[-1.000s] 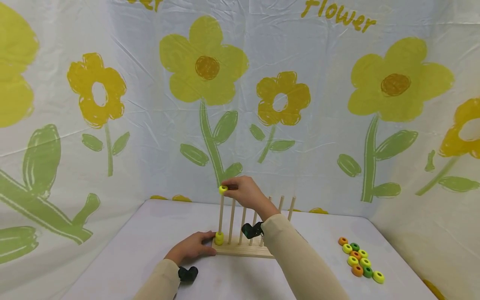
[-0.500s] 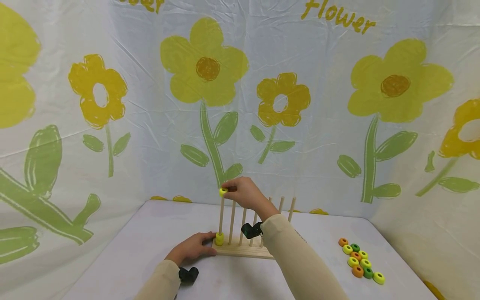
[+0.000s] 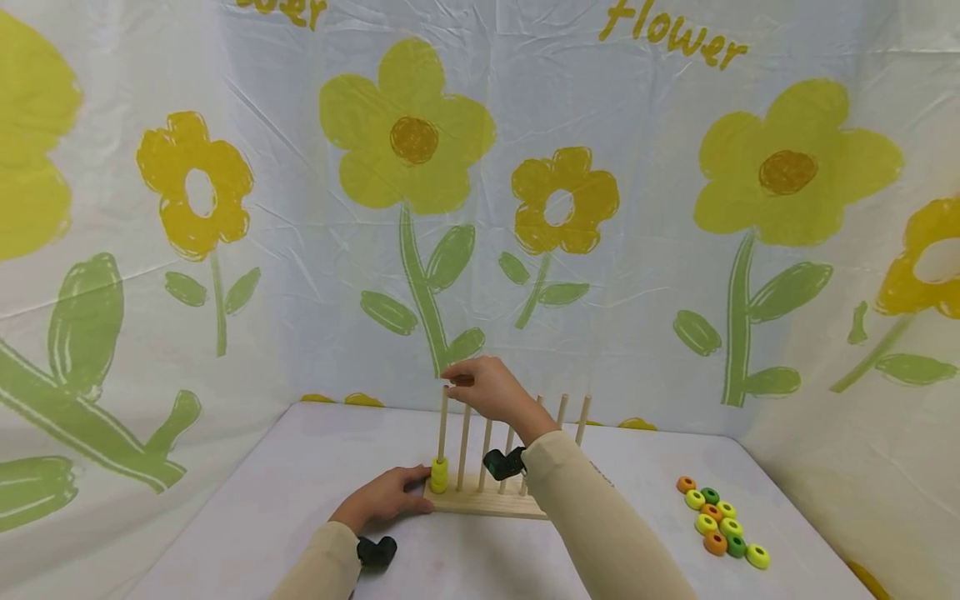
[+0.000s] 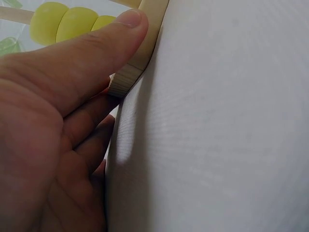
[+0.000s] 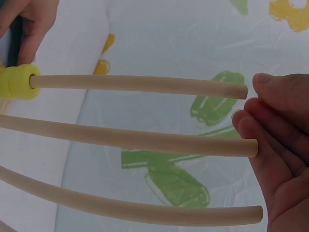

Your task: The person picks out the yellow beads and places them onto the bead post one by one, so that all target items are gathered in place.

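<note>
Head view: I read three yellow beads (image 3: 439,476) stacked low on the leftmost peg (image 3: 442,427), the right hand (image 3: 491,387) beside its tip. Left wrist view: the left hand (image 4: 53,125) pinches the wooden base (image 4: 126,79) at one end. Right wrist view: thumb and loosely bent fingertips (image 5: 248,128) stand slightly apart.

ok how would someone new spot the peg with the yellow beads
On the pale table, find the wooden rack that the left hand holds by one end. The peg stands at that end, first in the row. Unlike the bare peg beside it, it carries stacked yellow beads at its foot.
</note>
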Demonstrator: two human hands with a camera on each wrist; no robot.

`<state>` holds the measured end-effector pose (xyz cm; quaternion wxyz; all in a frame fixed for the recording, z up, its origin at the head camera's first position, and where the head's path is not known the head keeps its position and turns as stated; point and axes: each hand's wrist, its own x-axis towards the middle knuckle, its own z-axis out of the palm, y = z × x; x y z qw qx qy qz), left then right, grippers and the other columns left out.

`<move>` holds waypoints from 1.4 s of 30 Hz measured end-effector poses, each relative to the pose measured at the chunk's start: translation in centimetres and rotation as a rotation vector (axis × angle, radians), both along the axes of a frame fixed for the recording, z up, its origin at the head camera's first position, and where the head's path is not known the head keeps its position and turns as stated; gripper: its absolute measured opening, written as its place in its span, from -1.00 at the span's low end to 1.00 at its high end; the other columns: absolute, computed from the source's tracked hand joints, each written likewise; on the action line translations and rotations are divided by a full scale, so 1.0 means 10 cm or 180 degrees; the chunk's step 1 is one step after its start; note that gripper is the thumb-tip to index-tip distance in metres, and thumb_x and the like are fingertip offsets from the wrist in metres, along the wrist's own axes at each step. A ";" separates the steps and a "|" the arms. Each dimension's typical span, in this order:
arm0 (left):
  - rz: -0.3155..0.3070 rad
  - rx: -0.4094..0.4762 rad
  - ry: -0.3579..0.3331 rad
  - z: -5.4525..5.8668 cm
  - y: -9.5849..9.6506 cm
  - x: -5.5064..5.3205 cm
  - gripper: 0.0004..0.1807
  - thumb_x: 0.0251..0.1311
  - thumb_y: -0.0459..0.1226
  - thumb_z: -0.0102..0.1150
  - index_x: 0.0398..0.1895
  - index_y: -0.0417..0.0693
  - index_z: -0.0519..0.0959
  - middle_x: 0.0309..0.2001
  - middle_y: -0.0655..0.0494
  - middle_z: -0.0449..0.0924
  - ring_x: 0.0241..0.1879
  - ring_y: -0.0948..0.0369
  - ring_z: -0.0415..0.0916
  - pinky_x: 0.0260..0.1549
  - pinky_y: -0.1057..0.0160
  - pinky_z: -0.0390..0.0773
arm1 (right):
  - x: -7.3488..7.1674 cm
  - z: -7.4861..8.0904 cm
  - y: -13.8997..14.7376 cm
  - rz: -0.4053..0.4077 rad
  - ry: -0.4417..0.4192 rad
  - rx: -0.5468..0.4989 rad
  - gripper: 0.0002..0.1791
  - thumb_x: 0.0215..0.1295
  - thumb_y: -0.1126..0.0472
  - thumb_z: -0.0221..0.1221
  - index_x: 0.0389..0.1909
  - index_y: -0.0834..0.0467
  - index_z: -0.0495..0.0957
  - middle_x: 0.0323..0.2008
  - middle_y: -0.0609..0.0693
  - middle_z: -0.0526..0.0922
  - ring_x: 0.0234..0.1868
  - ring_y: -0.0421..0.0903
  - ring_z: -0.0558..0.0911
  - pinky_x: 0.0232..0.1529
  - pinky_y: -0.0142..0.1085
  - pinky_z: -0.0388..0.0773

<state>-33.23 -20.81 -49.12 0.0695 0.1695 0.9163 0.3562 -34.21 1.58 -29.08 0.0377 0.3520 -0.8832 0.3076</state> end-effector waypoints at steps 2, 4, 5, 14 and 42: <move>0.0002 0.0001 0.0001 0.00 0.00 0.00 -0.17 0.02 0.13 0.36 0.35 -0.01 0.39 0.37 -0.10 0.35 0.40 -0.19 0.19 0.31 -0.29 0.20 | 0.00 0.00 0.01 0.0027 0.0037 -0.0017 -0.66 0.37 0.13 0.17 0.14 0.03 0.58 0.11 0.02 0.64 0.12 -0.07 0.61 0.13 -0.18 0.58; 0.0002 0.0013 -0.0006 0.01 0.00 0.00 -0.16 0.01 0.14 0.36 0.36 -0.01 0.39 0.38 -0.11 0.35 0.40 -0.18 0.19 0.31 -0.29 0.19 | 0.01 -0.01 0.02 0.0062 0.0084 -0.0031 -0.67 0.37 0.13 0.17 0.12 0.03 0.59 0.10 -0.01 0.64 0.12 -0.07 0.61 0.12 -0.19 0.58; -0.0001 -0.0007 -0.0014 0.01 0.00 0.00 -0.15 0.01 0.16 0.34 0.36 0.01 0.38 0.38 -0.10 0.34 0.41 -0.18 0.18 0.32 -0.29 0.19 | 0.01 -0.01 0.03 0.0068 0.0107 -0.0028 -0.67 0.37 0.13 0.17 0.12 0.02 0.60 0.10 -0.03 0.64 0.12 -0.08 0.62 0.12 -0.20 0.58; 0.0016 0.0022 0.0003 0.02 0.01 0.02 -0.16 0.03 0.12 0.36 0.37 0.00 0.38 0.39 -0.11 0.33 0.41 -0.19 0.17 0.32 -0.29 0.18 | 0.03 0.01 0.13 0.0081 0.0156 -0.0070 -0.69 0.36 0.14 0.17 0.10 -0.02 0.61 0.15 -0.04 0.61 0.16 0.06 0.59 0.16 -0.11 0.56; 0.0043 0.0033 0.0035 0.02 0.02 0.04 -0.17 0.01 0.10 0.38 0.36 0.02 0.40 0.38 -0.12 0.34 0.40 -0.21 0.19 0.32 -0.29 0.19 | 0.16 0.00 0.73 -0.0253 0.0452 -0.0206 -0.70 0.31 0.11 0.23 0.06 -0.06 0.62 0.13 -0.09 0.62 0.14 0.05 0.60 0.15 -0.07 0.56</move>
